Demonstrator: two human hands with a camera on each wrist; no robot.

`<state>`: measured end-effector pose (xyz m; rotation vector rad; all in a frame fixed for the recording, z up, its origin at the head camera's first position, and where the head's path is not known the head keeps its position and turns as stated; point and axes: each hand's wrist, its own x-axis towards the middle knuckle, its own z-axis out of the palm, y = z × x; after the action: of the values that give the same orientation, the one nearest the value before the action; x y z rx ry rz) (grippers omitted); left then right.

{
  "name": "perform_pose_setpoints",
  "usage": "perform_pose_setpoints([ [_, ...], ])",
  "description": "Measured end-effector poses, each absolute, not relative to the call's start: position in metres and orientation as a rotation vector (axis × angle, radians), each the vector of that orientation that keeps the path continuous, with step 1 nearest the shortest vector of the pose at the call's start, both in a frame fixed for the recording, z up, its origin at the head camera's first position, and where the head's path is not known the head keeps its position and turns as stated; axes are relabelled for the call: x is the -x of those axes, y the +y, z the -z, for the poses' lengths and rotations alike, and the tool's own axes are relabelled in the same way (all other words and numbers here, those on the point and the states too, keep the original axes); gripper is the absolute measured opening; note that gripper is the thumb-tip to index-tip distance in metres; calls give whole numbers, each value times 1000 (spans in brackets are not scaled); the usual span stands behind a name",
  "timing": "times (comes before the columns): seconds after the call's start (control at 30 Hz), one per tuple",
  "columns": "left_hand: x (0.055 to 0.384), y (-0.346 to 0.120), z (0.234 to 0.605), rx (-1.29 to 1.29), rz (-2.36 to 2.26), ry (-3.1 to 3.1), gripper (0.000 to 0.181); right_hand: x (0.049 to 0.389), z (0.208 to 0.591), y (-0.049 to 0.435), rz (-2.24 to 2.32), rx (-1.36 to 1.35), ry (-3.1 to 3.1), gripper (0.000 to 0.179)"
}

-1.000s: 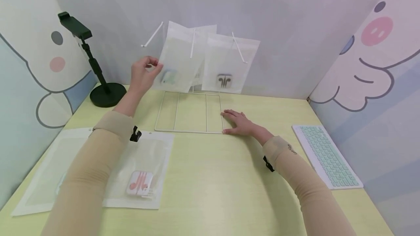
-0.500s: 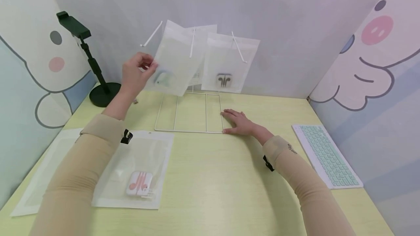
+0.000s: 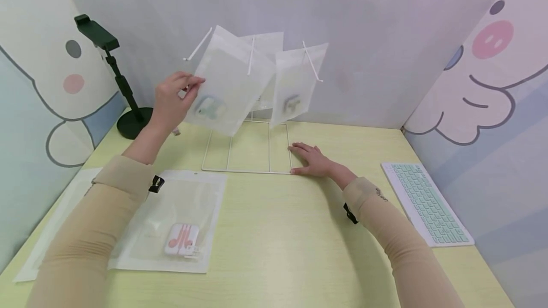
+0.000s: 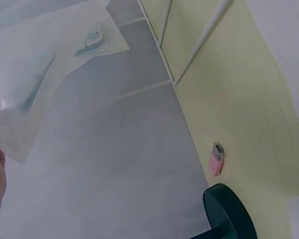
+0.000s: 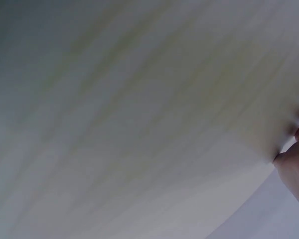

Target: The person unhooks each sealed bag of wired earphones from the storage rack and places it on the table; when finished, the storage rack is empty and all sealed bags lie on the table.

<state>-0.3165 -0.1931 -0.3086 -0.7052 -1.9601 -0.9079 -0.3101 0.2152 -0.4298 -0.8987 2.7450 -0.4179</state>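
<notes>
fingers of the left hand [image 3: 170,101] pinch the left edge of a white pouch [image 3: 231,80], tilted above the wire rack [image 3: 246,172] base; right hand [image 3: 314,161], fingers extended, touches that base on the counter [image 3: 274,232].

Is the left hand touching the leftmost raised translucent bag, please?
Touching: in the head view, the left hand pinches the translucent bag by its left edge.

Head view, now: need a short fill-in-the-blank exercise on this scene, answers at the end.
1. The ____ hand pinches the edge of a raised white pouch.
2. The other hand rests at the ____ end of the wire rack.
3. The earphones in the flat-lying pouch are ____.
4. The dark stand is on the ____ side of the desk.

Missing words: left; right; pink; left.
</notes>
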Motion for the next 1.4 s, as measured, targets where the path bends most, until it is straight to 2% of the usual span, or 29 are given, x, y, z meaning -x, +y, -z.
perform_pose_setpoints([
  [0.27,302,-199,302,737,841,-2099,48,311,431,217,402,879,2748,81],
  [0.5,293,-208,298,760,750,-2175,64,313,432,217,408,896,2744,82],
  [0.87,283,-212,291,806,680,-2117,67,314,432,215,379,902,2754,82],
  [1.17,275,-215,291,879,657,-2197,83,314,435,217,385,908,2754,84],
  [1.4,271,-215,291,918,655,-2224,84,311,435,217,458,959,2760,86],
])
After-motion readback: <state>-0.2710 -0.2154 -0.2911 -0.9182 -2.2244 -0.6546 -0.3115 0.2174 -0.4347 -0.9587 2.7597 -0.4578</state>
